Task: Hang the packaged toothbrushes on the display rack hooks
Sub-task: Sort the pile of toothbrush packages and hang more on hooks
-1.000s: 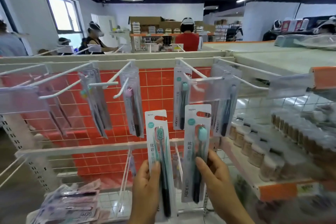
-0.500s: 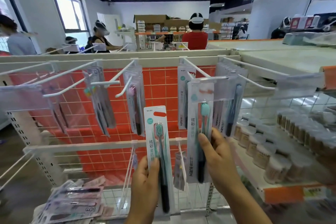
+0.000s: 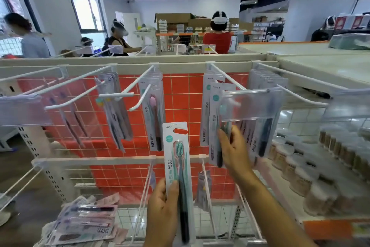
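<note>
At far left, bare white wire hooks [image 3: 70,84] slant out from a cream metal rail [image 3: 130,64], each ending in a clear plastic label flap [image 3: 22,109]. Behind them is a white wire grid over a glossy orange panel [image 3: 180,94]. At lower left a loose heap of flat packs [image 3: 86,220] lies on a wire shelf. Further along, hung packs [image 3: 117,106] dangle slightly tilted, then a pack with a pink-bristled brush [image 3: 153,118].

Near centre, the left hand [image 3: 162,212] holds one pack [image 3: 178,166] upright in front of the rack, thumb across its lower front, fingers curled behind. It is a long, narrow white card with a clear blister, a slot cut at the top, and a teal-bristled, dark-handled brush inside.

To its right, the right hand [image 3: 234,150] grips a second pack [image 3: 217,124] by its lower half, fingers wrapped around the edge. Its top sits at a hook [image 3: 226,76], in front of a matching hung pack and partly behind a clear flap; whether the slot is on the wire cannot be told.

Further right hang grey-carded packs [image 3: 264,86]. On the far-right shelf stand rows of round, clear, lidded tubs [image 3: 300,170].
</note>
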`<state>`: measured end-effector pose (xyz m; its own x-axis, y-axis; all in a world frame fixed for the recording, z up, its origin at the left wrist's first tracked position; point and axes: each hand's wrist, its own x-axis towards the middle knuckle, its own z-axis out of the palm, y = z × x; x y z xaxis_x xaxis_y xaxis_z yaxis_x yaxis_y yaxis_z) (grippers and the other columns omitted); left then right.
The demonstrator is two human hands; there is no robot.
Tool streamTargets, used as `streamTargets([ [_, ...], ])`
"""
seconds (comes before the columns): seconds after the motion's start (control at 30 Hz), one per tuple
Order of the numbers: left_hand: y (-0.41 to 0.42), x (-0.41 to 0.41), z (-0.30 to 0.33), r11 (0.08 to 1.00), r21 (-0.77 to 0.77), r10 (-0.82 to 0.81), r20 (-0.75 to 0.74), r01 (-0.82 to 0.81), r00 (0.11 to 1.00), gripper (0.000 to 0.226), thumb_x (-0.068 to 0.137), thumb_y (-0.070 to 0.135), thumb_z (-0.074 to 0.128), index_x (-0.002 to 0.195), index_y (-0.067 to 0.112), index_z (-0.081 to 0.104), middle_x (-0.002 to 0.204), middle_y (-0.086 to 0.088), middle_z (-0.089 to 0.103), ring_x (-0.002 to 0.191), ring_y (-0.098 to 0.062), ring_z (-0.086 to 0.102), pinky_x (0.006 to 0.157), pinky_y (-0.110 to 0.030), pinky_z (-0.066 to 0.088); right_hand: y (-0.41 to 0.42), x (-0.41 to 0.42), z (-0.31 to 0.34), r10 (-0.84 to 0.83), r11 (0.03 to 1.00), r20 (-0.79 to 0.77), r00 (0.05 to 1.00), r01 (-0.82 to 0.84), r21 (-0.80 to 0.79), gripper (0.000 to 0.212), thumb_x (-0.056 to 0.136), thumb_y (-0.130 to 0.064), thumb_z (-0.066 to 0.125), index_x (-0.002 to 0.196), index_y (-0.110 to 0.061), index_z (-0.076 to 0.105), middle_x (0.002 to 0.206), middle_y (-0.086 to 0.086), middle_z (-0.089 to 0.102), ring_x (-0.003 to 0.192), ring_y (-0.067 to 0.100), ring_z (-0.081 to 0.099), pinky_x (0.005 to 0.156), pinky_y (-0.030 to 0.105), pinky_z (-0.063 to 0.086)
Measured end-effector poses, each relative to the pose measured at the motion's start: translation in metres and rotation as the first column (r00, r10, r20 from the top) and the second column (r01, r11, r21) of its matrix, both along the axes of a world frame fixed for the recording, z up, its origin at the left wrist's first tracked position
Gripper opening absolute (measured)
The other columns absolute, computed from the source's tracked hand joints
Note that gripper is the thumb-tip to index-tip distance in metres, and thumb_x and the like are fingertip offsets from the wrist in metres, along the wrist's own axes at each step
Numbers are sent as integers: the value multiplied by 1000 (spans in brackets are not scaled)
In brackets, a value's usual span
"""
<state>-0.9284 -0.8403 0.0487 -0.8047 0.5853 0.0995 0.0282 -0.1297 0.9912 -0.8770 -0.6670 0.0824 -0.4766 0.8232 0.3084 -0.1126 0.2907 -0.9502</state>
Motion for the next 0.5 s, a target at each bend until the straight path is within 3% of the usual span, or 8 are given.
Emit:
streamTargets([
  [0.07,0,-2,1,1000,-2,3,10,-3,1000,19,96,15,48,94,28,62,82,21,72,79,6,66,61,-6,48,16,-15,2,17,999,43,999,-15,-43,11,96,-37,46,93,-28,51,97,8,64,93,31,65,81,48,57],
  [0.2,0,-5,-2,1000,-24,18,5,-18,1000,17,95,19,49,95,30,62,85,20,72,82,5,66,63,-7,48,42,-33,1,48,990,17,999,-46,-134,23,94,-41,48,101,-19,55,99,17,67,88,34,68,79,52,57],
  [0.33,0,-6,-5,999,-39,21,-5,-21,1000,16,94,23,50,95,30,64,88,16,73,84,0,67,66,-14,50,53,-39,-6,55,989,-15,998,-56,-138,19,92,-41,50,101,-25,54,99,3,66,82,13,66,72,36,57],
  [0.4,0,-5,-5,999,-36,18,-1,-18,1000,15,94,24,50,95,29,64,88,16,72,85,-1,67,65,-14,50,56,-39,-15,18,990,69,997,-8,-144,30,91,-42,52,106,-16,52,103,4,64,88,16,64,74,34,56],
  [0.5,1,0,-1,1000,-14,-6,-13,6,1000,15,94,22,50,94,28,64,86,15,72,82,1,67,63,-10,49,47,-24,-39,-142,979,220,965,170,-114,26,91,-37,57,105,-16,49,103,2,60,96,19,60,80,30,50],
])
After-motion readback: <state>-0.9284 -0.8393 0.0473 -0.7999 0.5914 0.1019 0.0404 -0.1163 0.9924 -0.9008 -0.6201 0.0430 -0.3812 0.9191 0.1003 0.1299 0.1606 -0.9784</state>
